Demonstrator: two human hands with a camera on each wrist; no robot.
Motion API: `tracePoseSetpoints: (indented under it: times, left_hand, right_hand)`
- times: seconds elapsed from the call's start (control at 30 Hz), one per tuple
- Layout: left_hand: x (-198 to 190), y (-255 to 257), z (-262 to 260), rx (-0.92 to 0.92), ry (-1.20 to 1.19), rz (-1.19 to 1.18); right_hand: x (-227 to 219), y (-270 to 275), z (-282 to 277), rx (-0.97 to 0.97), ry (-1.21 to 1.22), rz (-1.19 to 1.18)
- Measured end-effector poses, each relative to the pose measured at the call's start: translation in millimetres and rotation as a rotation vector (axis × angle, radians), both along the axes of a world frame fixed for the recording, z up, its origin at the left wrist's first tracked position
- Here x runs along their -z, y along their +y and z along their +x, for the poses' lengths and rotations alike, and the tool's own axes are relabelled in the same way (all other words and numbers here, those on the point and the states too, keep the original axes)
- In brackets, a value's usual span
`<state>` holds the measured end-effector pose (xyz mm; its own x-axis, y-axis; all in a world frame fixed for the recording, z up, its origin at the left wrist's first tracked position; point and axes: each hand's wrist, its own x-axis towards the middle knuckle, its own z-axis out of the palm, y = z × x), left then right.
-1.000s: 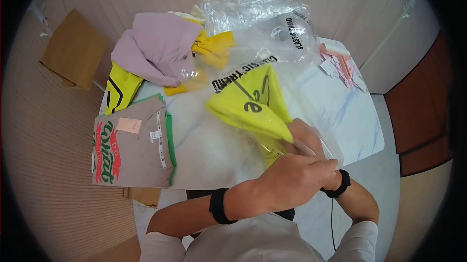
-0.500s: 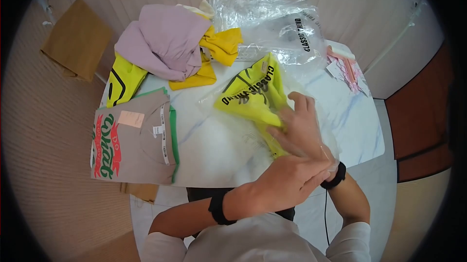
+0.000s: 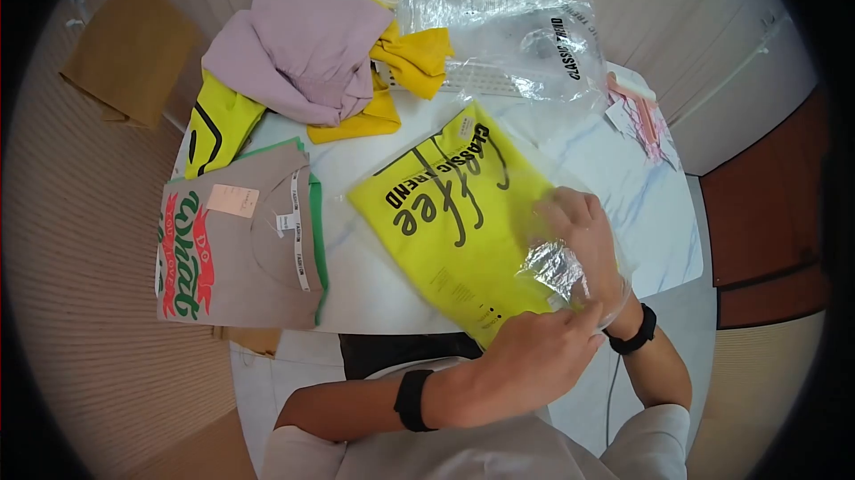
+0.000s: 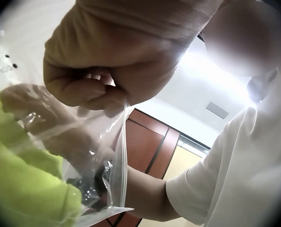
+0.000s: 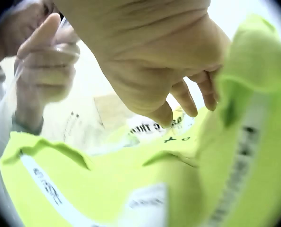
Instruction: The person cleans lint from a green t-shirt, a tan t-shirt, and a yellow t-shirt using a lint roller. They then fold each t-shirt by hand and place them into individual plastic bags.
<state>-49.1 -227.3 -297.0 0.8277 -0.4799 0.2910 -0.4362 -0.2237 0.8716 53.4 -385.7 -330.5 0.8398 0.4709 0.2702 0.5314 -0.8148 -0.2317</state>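
Observation:
A bright yellow-green shirt (image 3: pixel 445 257) with dark script lettering lies spread inside a clear plastic bag (image 3: pixel 550 264) printed CLASSIC TREND. My left hand (image 3: pixel 525 360) pinches the bag's edge near its mouth. In the left wrist view, the curled fingers of that left hand (image 4: pixel 112 61) hold the clear film. Through the mouth reaches my right hand (image 3: pixel 583 235), inside the bag, fingers loosely bent over the shirt's near right part. The right wrist view shows this right hand (image 5: pixel 164 61) above the shirt's neckline, with a white label (image 5: pixel 147 205) below it.
On the left lies a folded grey-brown T-shirt (image 3: pixel 249 257) with green trim. Behind it are a heaped lilac garment (image 3: pixel 294 52) and a mustard garment (image 3: pixel 414 61). More clear bags (image 3: pixel 499 17) lie at the back. Pink tags and strings (image 3: pixel 641 119) sit at the right edge.
The bunched yellow-green shirt has spread flat inside the bag. My right hand has let go of its fabric and shifted slightly right. The left hand keeps its hold on the bag's edge.

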Motion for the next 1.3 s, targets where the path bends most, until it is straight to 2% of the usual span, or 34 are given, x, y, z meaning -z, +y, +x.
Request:
tracePoseSetpoints:
  times: [0.07, 0.13, 0.17, 0.27, 0.33, 0.4, 0.5, 0.6, 0.73, 0.83, 0.9, 0.93, 1.0, 1.1, 1.17, 1.27, 1.3]
  left_hand:
    - [9, -7, -1, 0.003, -0.001, 0.026]
    - [15, -14, 1, 0.004, 0.003, 0.079]
    - [17, -16, 1, -0.022, -0.016, 0.033]
    - [26, -21, -4, -0.112, -0.088, -0.041]
    - [34, -25, -7, -0.154, -0.177, -0.015]
    - [32, -25, -5, -0.113, -0.194, -0.037]
    - [32, -28, -8, -0.067, -0.214, -0.012]
    - [30, -28, -10, -0.058, -0.22, 0.011]
    - [25, -30, -9, -0.062, -0.199, -0.086]
    - [32, -33, -8, -0.085, -0.222, -0.039]
    - [27, -29, -3, -0.078, -0.245, -0.145]
    - [20, -20, 3, -0.068, -0.255, -0.198]
    - [6, 11, 17, -0.155, -0.194, -0.048]
    - [-1, 50, 50, -0.303, -0.063, 0.031]
    - [4, 63, 65, -0.284, -0.115, 0.111]
    - [10, 51, 61, -0.15, -0.027, 0.254]
    - [13, 42, 54, -0.095, -0.091, 0.289]
  right_hand:
    - [31, -17, 6, -0.028, 0.011, -0.09]
    - [43, -15, 7, 0.028, -0.097, -0.118]
    - [46, -13, 6, 0.052, -0.151, -0.129]
    - [45, -4, 0, -0.135, -0.128, -0.184]
    - [17, 22, -25, -0.242, 0.158, -0.142]
    - [6, 41, -43, -0.286, 0.406, -0.125]
    - [16, 51, -43, -0.302, 0.362, -0.056]
    - [22, 57, -39, -0.302, 0.357, -0.144]
    - [32, 43, -28, -0.507, 0.353, -0.069]
    - [39, 30, -16, -0.633, 0.364, 0.019]
    - [37, 19, -11, -0.687, 0.321, 0.09]
    - [39, 14, -10, -0.587, 0.358, 0.225]
    - [42, 6, -6, -0.395, 0.422, 0.493]
    - [35, -16, 5, 0.066, -0.015, 0.148]
    - [43, -26, 9, 0.075, -0.038, 0.055]
    - [55, -27, 12, 0.101, -0.135, -0.027]
    - [57, -24, 12, 0.106, -0.175, -0.043]
